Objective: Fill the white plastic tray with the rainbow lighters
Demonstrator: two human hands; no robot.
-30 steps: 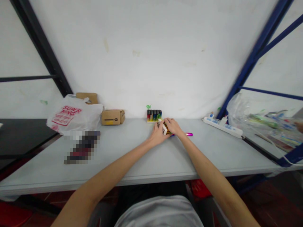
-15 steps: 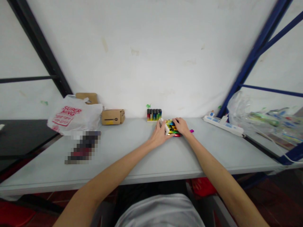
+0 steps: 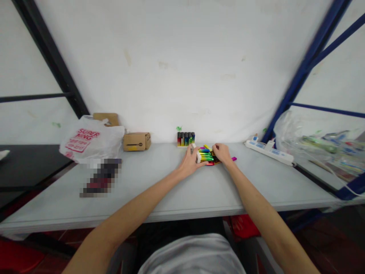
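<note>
My left hand (image 3: 190, 161) is closed around a small white piece (image 3: 199, 156), like a tray or box edge, at the left end of a loose bunch of shiny coloured lighters (image 3: 205, 156). Its thumb reaches along the near side of the bunch. At the right end, my right hand (image 3: 222, 153) has its fingers curled in by the dark ends of the lighters; whatever its fingertips grip is hidden. A purple piece (image 3: 234, 158) pokes out to the right of that wrist. Behind, against the wall, several multicoloured lighters with black tops (image 3: 186, 139) stand upright in a block.
A brown cardboard box (image 3: 137, 141) and a white plastic bag (image 3: 91, 139) stand on the left of the grey table (image 3: 182, 198), with a blurred dark item (image 3: 102, 178) in front. To the right lie a white power strip (image 3: 269, 152) and a clear bag of packets (image 3: 322, 140).
My right hand has shifted slightly right and its fingers have curled in. The lighters between my hands now lie more spread and askew. My left hand has barely moved.
</note>
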